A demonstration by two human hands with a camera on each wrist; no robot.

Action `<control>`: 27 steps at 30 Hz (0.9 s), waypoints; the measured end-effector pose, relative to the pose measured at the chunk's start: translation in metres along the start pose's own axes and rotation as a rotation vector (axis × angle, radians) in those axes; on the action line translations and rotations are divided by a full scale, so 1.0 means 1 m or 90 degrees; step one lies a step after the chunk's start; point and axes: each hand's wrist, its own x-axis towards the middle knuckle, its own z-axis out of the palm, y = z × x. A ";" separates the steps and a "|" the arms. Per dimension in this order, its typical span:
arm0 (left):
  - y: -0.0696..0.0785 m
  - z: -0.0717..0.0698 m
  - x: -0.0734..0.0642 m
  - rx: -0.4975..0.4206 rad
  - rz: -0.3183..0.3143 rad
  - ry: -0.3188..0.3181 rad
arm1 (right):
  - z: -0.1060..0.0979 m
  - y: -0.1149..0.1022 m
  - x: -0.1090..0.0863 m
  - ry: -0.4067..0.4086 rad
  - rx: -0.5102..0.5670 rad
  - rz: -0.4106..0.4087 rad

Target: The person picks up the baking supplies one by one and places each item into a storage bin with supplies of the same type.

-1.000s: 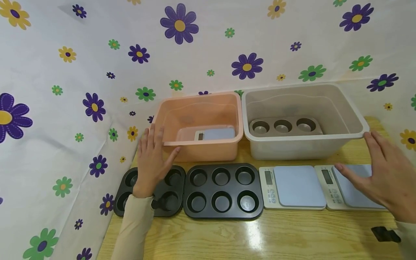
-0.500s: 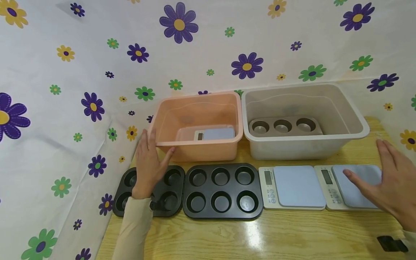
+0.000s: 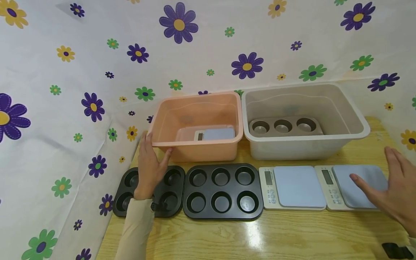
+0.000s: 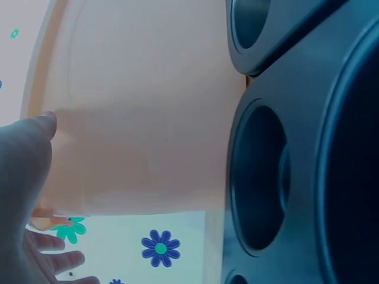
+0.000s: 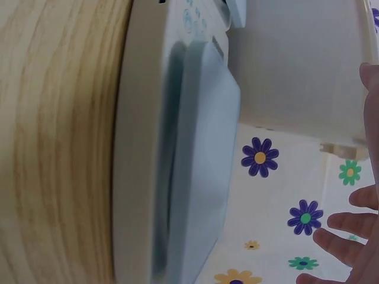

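Note:
My left hand (image 3: pixel 150 169) is at the front left corner of the peach plastic bin (image 3: pixel 204 153), fingers straight and spread. In the left wrist view its thumb (image 4: pixel 44 123) lies right by the bin's rim, while the other fingers show past the bin's end. Inside this bin is a white kitchen scale (image 3: pixel 218 134). My right hand (image 3: pixel 391 189) hovers with straight fingers over the right end of another kitchen scale (image 3: pixel 360 186), holding nothing. Below my left wrist is a black muffin tin (image 3: pixel 169 200), partly covered by the hand.
Beside it sits a second black muffin tin (image 3: pixel 222 191), then one more kitchen scale (image 3: pixel 300 187). Behind stands a beige bin (image 3: pixel 292 148) with a brown muffin tin (image 3: pixel 282 131) inside. A flowered cloth (image 3: pixel 208 47) rises behind the wooden table (image 3: pixel 201 240).
My right hand has drawn back from the beige bin's front right corner, toward me and to the right. The left hand has slid slightly down and left at the peach bin's corner.

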 end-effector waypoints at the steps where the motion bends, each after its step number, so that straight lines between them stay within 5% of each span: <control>1: -0.001 0.001 -0.001 -0.007 -0.005 -0.003 | 0.002 0.002 -0.001 0.011 0.008 -0.006; 4: -0.002 0.003 -0.002 -0.045 -0.017 -0.016 | 0.005 0.007 -0.005 0.024 0.035 -0.007; 10: -0.005 0.008 -0.005 -0.131 -0.025 -0.022 | 0.003 0.014 -0.014 -0.041 0.053 0.064; 20: -0.016 0.024 -0.009 -0.269 -0.024 0.019 | 0.002 0.019 -0.025 -0.116 0.021 0.145; 27: -0.016 0.030 -0.009 -0.337 -0.050 0.057 | 0.006 0.029 -0.029 -0.095 0.030 0.146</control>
